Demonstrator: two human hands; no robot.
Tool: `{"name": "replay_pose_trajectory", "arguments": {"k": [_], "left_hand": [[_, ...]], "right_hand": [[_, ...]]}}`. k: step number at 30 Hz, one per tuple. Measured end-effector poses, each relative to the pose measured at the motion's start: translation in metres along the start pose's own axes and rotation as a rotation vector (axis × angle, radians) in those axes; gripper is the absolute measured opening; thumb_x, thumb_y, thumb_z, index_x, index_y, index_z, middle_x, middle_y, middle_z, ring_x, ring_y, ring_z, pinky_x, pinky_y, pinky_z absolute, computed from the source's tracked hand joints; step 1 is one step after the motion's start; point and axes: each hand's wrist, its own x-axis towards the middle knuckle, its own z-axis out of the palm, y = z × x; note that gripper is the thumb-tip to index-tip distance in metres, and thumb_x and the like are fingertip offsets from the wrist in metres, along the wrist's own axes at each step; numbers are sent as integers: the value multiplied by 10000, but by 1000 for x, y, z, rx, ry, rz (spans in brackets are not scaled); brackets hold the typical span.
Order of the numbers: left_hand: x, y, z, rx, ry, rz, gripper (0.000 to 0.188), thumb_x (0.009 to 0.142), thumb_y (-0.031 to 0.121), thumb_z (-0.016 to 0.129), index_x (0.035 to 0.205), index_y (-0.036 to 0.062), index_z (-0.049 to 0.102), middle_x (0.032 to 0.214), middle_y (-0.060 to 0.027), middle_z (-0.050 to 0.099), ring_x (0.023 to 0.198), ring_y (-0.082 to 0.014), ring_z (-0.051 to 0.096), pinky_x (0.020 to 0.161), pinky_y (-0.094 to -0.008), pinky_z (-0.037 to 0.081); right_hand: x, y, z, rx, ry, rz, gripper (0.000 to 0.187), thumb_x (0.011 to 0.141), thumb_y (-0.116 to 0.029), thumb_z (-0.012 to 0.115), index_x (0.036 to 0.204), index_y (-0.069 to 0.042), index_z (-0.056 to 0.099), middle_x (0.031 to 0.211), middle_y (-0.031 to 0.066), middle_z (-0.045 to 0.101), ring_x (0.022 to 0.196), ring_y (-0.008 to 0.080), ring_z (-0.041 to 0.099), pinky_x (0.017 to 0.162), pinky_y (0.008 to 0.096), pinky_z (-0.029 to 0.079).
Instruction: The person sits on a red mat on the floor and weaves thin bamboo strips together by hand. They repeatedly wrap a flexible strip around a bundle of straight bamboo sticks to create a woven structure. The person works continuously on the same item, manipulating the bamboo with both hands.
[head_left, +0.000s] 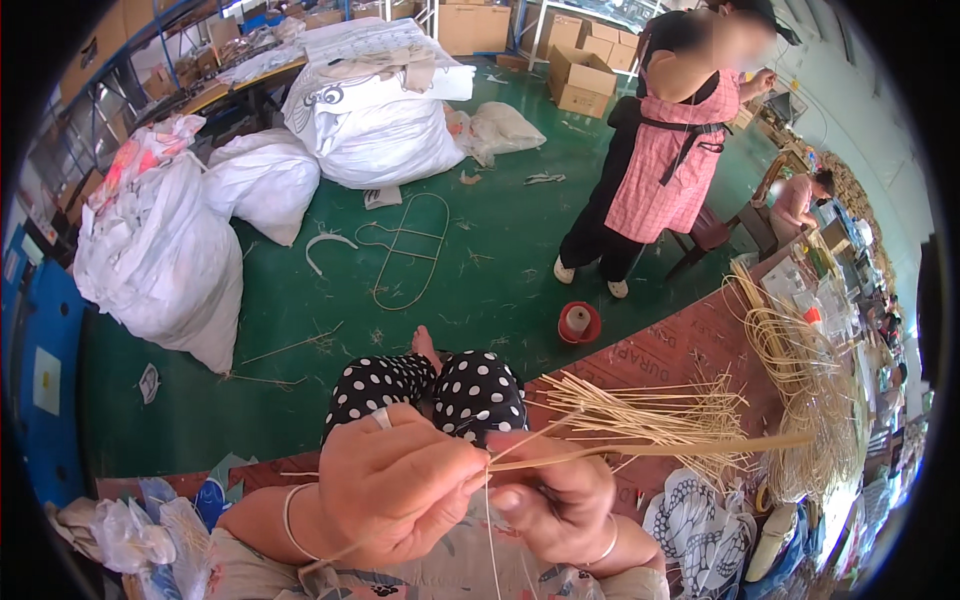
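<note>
My left hand (400,485), with a ring and a bracelet, pinches thin bamboo strips (690,448) where they meet in front of my lap. One strip reaches far to the right, past my other hand; a thinner one slants up and right. From the pinched joint a white thread (490,535) hangs down. Close beside the joint is my right hand (565,495), its fingers curled and partly blurred; what lies in them I cannot make out. A strip end (320,565) shows below my left hand.
Cut bamboo sticks (650,415) lie in a pile on a reddish board (640,350). Bent strip bundles (800,370) stand at right. Beyond are a red bucket (579,323), a standing person in a pink apron (670,170), white sacks (165,260) and a strip frame (400,250) on the green floor.
</note>
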Motion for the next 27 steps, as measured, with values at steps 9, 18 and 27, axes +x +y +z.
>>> {"name": "replay_pose_trajectory", "arguments": {"k": [9, 18, 27], "left_hand": [[-9, 9, 1, 162, -95, -19, 168, 670, -1, 624, 828, 11, 567, 607, -52, 571, 420, -165, 475, 410, -262, 352], [-6, 0, -6, -618, -241, -395, 46, 727, 14, 603, 765, -12, 607, 607, -61, 581, 474, -140, 495, 433, -249, 362], [-9, -2, -8, -753, -345, -515, 72, 783, 35, 590, 826, -23, 593, 663, -59, 587, 536, -107, 537, 466, -238, 398]], "right_hand": [[5, 4, 4, 60, -53, -263, 231, 741, 14, 634, 955, 55, 557, 738, 114, 595, 578, 209, 576, 504, 283, 458], [10, 11, -41, 213, 225, -150, 168, 783, -194, 625, 827, -39, 581, 581, 63, 561, 483, 156, 530, 431, 249, 424], [29, 31, -7, 200, -240, -302, 109, 727, -47, 652, 748, -5, 553, 684, 87, 563, 543, 200, 537, 473, 268, 405]]}}
